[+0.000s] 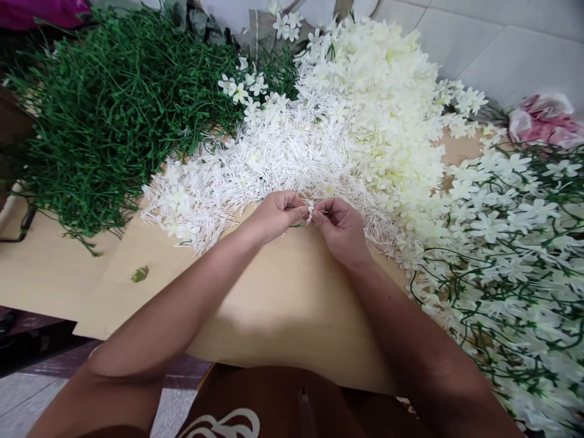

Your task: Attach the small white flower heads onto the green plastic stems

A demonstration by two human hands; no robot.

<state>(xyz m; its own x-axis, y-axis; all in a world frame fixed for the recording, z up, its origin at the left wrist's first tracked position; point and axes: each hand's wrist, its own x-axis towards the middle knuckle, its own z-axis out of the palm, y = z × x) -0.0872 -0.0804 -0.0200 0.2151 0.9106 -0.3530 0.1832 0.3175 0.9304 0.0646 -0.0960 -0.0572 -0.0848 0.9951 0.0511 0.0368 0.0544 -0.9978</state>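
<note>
The small, knobbly white artificial-flower piece (310, 210) sits at the centre of the frame, squarely between my two sets of fingertips: to the right of those of my left hand (274, 216), to the left of those of my right hand (345, 232). Its long axis looks to run roughly up and down the frame, across the line joining my hands, and neither hand is clearly nearer; both seem to touch it. My left thumb and finger are pinched together at its left side, with a short green plastic stem bit (296, 225) poking out beneath; my right thumb and fingers are pinched at its right side, though I can't tell exactly which part each grips. Counting, I have one white piece, one stem bit showing, and four heaps: dark green plastic stems (128, 109) at upper left, thin white spiky strands (292, 155) at upper centre, cream-white fabric blossoms (387, 103) at upper right, and white flowers on green stems (511, 228) along the right edge. Within each heap they overlap too much to count singly. One olive-green scrap (140, 274) lies on the tan board (274, 292), left of my left forearm.
</note>
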